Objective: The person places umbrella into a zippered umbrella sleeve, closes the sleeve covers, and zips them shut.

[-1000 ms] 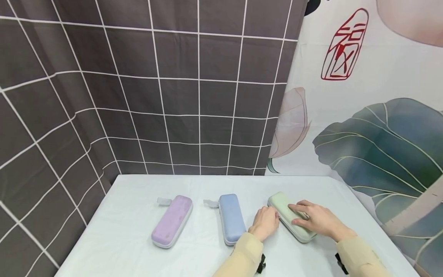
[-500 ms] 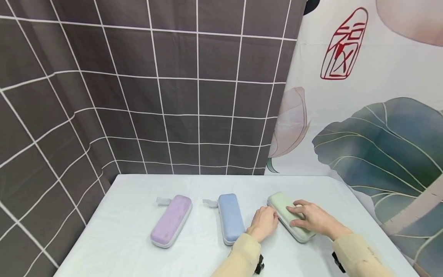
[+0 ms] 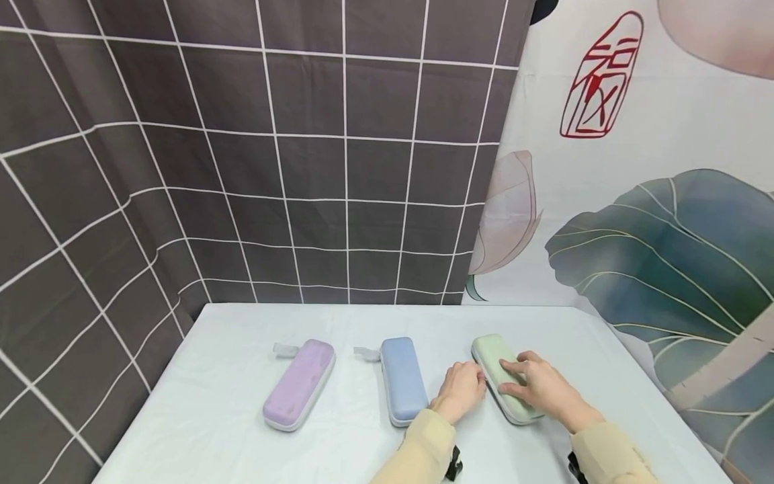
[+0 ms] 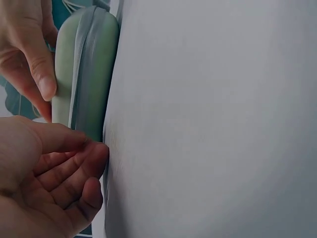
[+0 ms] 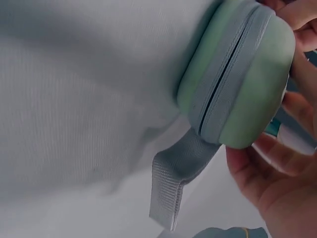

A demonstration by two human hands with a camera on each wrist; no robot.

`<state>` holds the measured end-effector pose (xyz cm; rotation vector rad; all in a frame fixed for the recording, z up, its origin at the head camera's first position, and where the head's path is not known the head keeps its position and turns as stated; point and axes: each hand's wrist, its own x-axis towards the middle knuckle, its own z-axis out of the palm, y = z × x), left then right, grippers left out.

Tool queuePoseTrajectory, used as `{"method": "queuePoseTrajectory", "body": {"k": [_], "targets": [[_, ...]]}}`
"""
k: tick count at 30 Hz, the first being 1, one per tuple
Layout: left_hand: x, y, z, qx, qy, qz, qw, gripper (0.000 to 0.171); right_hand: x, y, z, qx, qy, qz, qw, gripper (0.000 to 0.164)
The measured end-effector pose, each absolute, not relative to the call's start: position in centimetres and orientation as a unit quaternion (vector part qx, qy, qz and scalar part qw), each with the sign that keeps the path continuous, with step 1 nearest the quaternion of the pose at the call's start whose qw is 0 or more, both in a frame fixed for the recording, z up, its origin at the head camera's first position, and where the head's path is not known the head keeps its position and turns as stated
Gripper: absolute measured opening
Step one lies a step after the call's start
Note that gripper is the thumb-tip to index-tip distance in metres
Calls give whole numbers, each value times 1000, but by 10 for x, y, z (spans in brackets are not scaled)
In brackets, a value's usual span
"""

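A pale green zippered case (image 3: 508,376) lies slanted on the white table, a grey zip band (image 4: 89,74) running along its side. My left hand (image 3: 462,390) is at the case's left side; in the left wrist view its thumb and forefinger pinch together at the zip. Fingertips hide most of the zip pull there. My right hand (image 3: 547,390) holds the case from above and the right, fingers bent over its lid. In the right wrist view, a grey fabric loop (image 5: 173,178) hangs from the case's near end, with the zip seam (image 5: 230,69) above it.
Left of my left hand lies a blue zippered case (image 3: 404,383), its grey loop pointing left. Farther left is a purple zippered case (image 3: 300,386). The white table (image 3: 211,376) meets a dark gridded curtain (image 3: 314,168) behind and a printed cloth (image 3: 605,202) at right.
The green case has turned slightly, its near end shifting left and its far end a little right. My right hand has moved left with it; my left hand stays almost in place.
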<state>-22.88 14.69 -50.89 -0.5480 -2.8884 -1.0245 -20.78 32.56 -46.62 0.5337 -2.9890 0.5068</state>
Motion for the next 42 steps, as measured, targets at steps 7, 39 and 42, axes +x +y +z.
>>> {"method": "queuePoseTrajectory", "body": {"k": [7,39,42], "targets": [[-219,144,-506,-179,-909,-376,17,19,-202,317,-467,141,-976,163,38,59],[-211,144,-506,-185,-912,-365,-17,21,-223,332,-438,382,-921,76,-12,38],[-210,144,-507,-187,-916,-355,-23,22,-222,332,-437,401,-915,29,-27,61]]}}
